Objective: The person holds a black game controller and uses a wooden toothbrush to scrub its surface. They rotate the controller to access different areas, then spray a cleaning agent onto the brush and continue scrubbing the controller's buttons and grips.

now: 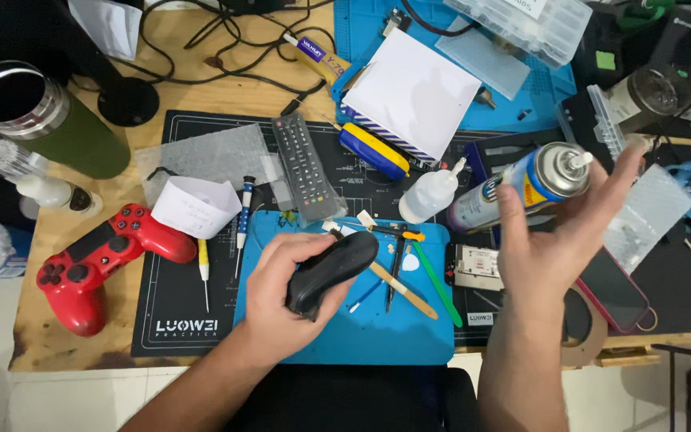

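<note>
My left hand [277,300] grips a black curved plastic shell [331,268], like part of a game controller, over the blue work mat [409,340]. My right hand [557,240] holds a silver, blue and yellow spray can [521,186] tilted on its side, nozzle pointing right, with the fingers spread around it. Beside the shell on the mat lie tweezers, a wooden stick [403,292] and a green pry tool [437,280].
A red game controller [101,260] lies at the left by a green tumbler [49,116]. A black remote [304,164], screwdrivers [243,212], a small white glue bottle [429,192], a phone [613,288], a tape roll and a white box [413,92] crowd the desk.
</note>
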